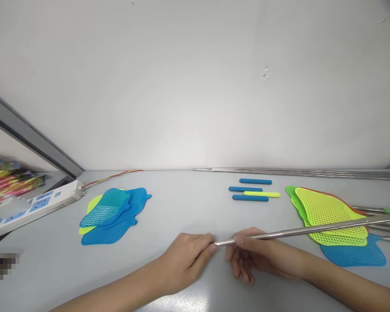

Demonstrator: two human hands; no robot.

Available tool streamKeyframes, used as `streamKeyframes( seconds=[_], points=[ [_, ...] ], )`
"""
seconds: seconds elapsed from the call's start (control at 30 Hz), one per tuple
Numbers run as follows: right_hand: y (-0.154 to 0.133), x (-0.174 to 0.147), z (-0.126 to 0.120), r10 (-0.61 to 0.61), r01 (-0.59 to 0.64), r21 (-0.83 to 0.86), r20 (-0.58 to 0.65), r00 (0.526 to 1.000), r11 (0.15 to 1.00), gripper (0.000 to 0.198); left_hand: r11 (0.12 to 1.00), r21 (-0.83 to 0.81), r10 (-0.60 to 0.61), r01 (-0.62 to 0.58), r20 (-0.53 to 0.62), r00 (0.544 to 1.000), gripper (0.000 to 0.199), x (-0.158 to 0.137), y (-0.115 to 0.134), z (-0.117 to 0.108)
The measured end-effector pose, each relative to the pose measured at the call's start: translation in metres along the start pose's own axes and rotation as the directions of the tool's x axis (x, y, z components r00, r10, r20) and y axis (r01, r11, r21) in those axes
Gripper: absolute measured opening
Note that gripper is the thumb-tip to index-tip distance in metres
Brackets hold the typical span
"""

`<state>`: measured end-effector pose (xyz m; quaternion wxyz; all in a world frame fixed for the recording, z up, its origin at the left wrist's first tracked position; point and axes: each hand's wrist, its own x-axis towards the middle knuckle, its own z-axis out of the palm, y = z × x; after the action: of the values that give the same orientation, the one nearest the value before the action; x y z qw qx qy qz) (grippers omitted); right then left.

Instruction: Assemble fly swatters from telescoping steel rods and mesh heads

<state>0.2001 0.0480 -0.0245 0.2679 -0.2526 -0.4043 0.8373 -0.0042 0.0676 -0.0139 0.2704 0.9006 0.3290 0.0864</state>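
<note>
A shiny telescopic metal rod (299,232) slants from the table's middle up to the right edge. Pinched at its thin left end is my left hand (188,260), closed, with the tip hidden by the fingers. Just to the right, my right hand (253,253) holds the rod between thumb and index finger, its other fingers curled loosely below. Beyond the hands lie blue plastic handle sleeves (250,198) and a yellow one (263,195). At right, the rod passes over perforated yellow fly swatter heads (331,212), with a blue head (351,253) under them.
Blue and yellow loose swatter heads (117,214) are piled at left. A white power strip (42,203) with a wire lies beside them. Thin metal rods (295,173) run along the wall. Colourful packaged goods (9,177) show beyond the frame bar (29,134).
</note>
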Motion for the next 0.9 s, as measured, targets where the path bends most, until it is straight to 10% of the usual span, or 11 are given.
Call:
streamKeyframes(
  seconds=[0.9],
  points=[
    [-0.0064, -0.0045, 0.0054, -0.001, -0.002, -0.267, -0.010, 1.000, 0.964, 0.034, 0.997, 0.075, 0.034, -0.037, 0.040, 0.999, 0.028, -0.0013, -0.0024, 0.0039]
  ],
)
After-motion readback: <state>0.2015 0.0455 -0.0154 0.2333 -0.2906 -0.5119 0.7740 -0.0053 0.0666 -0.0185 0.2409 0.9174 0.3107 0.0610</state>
